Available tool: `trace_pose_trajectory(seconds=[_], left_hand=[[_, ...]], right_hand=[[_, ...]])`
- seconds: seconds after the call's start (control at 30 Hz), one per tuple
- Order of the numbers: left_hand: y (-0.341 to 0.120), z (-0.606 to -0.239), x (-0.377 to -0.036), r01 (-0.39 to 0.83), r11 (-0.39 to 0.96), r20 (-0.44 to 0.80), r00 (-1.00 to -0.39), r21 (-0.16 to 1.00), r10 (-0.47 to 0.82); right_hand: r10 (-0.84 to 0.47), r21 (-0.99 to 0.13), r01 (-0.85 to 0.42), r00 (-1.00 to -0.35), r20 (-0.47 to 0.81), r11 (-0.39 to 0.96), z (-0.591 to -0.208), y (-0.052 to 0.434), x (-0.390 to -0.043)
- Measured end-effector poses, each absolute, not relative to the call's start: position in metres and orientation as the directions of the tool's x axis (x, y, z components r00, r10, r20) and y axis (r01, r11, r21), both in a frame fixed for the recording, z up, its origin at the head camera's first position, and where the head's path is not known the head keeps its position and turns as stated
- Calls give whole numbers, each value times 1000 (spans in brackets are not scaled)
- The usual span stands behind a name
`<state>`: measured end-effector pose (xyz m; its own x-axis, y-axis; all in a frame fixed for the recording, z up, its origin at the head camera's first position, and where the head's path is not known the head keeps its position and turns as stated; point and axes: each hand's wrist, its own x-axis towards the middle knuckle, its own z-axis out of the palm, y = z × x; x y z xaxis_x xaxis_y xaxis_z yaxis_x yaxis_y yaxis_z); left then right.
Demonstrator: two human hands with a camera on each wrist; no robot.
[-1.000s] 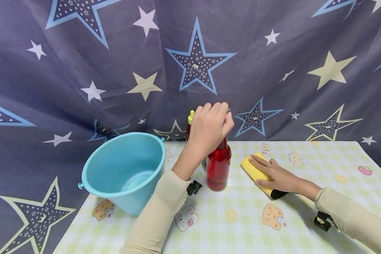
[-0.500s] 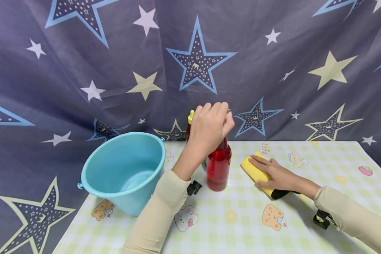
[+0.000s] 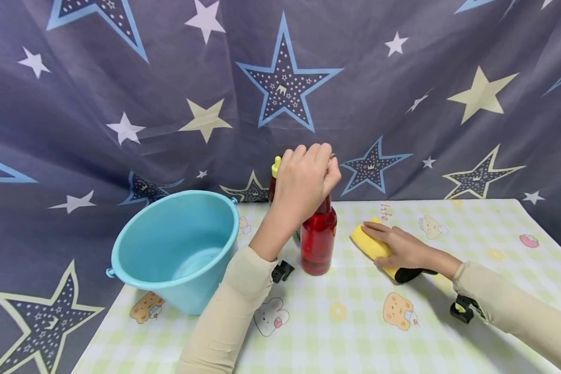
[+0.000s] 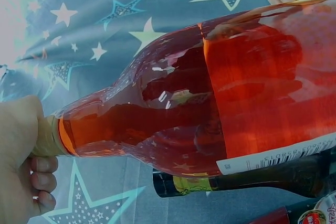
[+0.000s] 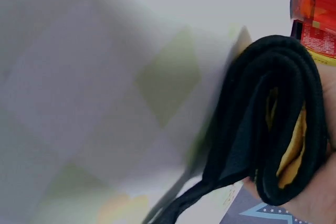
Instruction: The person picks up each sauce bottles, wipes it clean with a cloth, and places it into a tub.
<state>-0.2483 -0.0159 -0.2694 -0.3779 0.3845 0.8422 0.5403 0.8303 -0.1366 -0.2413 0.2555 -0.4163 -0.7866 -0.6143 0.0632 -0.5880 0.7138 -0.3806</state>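
In the head view a tall clear bottle of red liquid (image 3: 318,244) stands upright near the middle of the table. My left hand (image 3: 301,182) grips it around the neck from above. The left wrist view shows the curled fingers (image 4: 44,182) at the bottle's top, with a white barcode label along its side. To the right lies a rolled yellow cloth (image 3: 369,243) with black trim. My right hand (image 3: 404,248) holds this roll, fingers over its top and thumb on the near side. The right wrist view shows the black-edged end (image 5: 226,114), a strap trailing from it.
A light-blue bucket (image 3: 208,288) stands left of the left forearm. Behind the left hand a yellow-tipped bottle (image 3: 276,167) is partly hidden. A dark bottle with a yellow band (image 4: 236,183) shows beyond the red one. A star-patterned curtain (image 3: 378,104) backs the checked table (image 3: 332,337).
The head view has tilted and shifted slightly, so everything sits a little higher and further left. Both hands keep the same holds on the bottle and the rolled cloth.
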Motion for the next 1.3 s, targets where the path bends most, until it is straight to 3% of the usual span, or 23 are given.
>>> trace_pose_trajectory(seconds=[0.2,0.33,0.63,0.8,1.03,1.3], left_hand=[[-18,-269,-249,540,833,838,-394,-120,376],[-18,-271,-248,549,828,830,-405,-114,384],[-17,-272,-248,562,820,836,-394,-108,381],[-16,-272,-250,567,817,839,-390,-106,379],[-17,-272,-249,558,824,835,-403,-101,375],[-17,-272,-250,558,823,836,-400,-103,376]], right_hand=[[-604,-397,-585,-792,92,707,-421,252,-243],[-545,-397,-547,-829,130,737,-431,250,-236],[-428,-395,-405,-903,33,825,-430,252,-222],[-451,-387,-431,-891,44,815,-428,254,-218],[-518,-360,-559,-829,213,747,-434,246,-218],[-539,-432,-586,-808,239,686,-432,244,-228]])
